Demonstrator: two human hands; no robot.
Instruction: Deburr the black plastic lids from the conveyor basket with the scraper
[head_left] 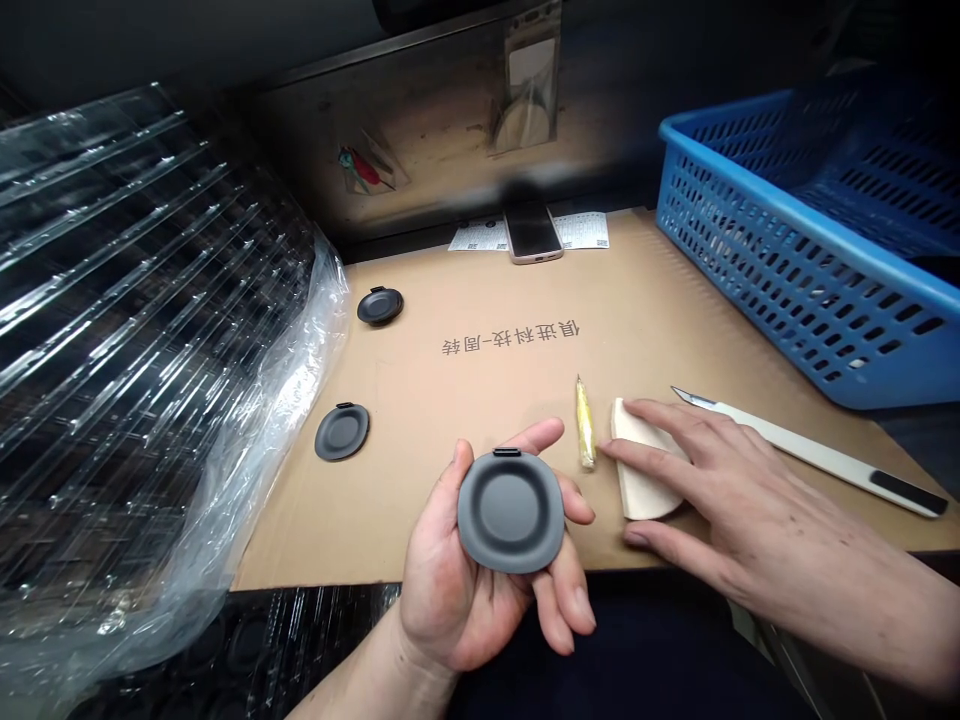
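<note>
The left hand (pixel 431 600) cradles a dark grey moulded dish (pixel 510 510) with a rounded-square outline, a shallow round centre and a small tab on its far edge. The dish sits across the palm and fingers, with the thumb against its left edge and the fingers curled loosely up around its underside. The right hand (pixel 720 480) lies to the right, its fingers spread wide and their tips (pixel 645 425) pressing on a folded cream pad (pixel 645 465) on the cardboard sheet (pixel 427 400), which bears printed Chinese characters. Just left of the pad lies a slim yellow tube (pixel 585 425); beyond the right hand rests a craft knife (pixel 817 455) with a cream handle and a bare blade.

Two more dark dishes lie on the cardboard – one near the far edge (pixel 380 306), one nearer (pixel 342 432) – beside a stack of clear plastic trays (pixel 150 350) in film. A phone (pixel 533 232) lies on printed paper (pixel 476 238) at the far edge, and a blue plastic basket (pixel 787 290) stands to the right.
</note>
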